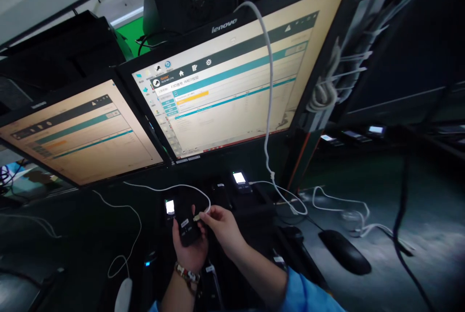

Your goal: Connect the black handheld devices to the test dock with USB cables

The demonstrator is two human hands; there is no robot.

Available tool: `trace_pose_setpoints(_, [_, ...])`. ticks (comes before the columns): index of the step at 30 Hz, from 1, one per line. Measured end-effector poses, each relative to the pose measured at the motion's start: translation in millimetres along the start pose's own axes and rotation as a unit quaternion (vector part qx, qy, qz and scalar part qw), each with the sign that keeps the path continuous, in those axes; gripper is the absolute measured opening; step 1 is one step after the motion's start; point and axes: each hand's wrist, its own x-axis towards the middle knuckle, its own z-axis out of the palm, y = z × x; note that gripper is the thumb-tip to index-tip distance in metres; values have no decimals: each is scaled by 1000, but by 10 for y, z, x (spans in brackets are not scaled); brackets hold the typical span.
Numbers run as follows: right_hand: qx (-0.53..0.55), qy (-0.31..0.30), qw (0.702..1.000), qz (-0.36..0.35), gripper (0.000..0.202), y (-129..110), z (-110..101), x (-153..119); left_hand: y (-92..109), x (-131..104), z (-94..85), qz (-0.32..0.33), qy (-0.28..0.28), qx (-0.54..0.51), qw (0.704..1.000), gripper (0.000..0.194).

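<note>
My left hand (192, 255) is closed around a small black handheld device (187, 237) with a white label on it. Between the thumb and fingers of my right hand (225, 230) is the plug (196, 217) of a white cable (181, 186). The plug is at the device's upper right edge; I cannot tell whether it is inserted. Just above my left hand stands another small device with a lit screen (170, 207). A second lit device (239, 178) lies farther right, with a white cable running to it.
Two monitors, a left one (87, 132) and a Lenovo one (225, 118), stand behind my hands. A black mouse (345, 252) is at the right, a white mouse (124, 295) at the lower left. A cable (270, 74) hangs across the right monitor. Several devices (376, 130) lie farther right.
</note>
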Motion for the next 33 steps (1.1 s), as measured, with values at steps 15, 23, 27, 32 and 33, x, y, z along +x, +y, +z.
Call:
trace_pose_setpoints(15, [-63, 5, 997, -47, 44, -12, -24, -113, -39, -52, -39, 28, 4, 21, 999, 62])
trace_pose_setpoints(23, [-55, -23, 998, -22, 47, -26, -96, -149, -67, -51, -80, 59, -47, 134, 988, 71])
trace_pose_setpoints(27, [-59, -41, 997, -42, 45, -4, -194, -98, -129, -56, -35, 78, -29, 150, 985, 73])
trace_pose_setpoints(32, [-80, -29, 995, -43, 45, 90, -342, -1, -232, -42, 61, 73, 10, 126, 989, 70])
trace_pose_setpoints(33, [-92, -23, 995, -44, 44, 123, -370, 25, -248, -31, 60, 73, 13, 123, 990, 69])
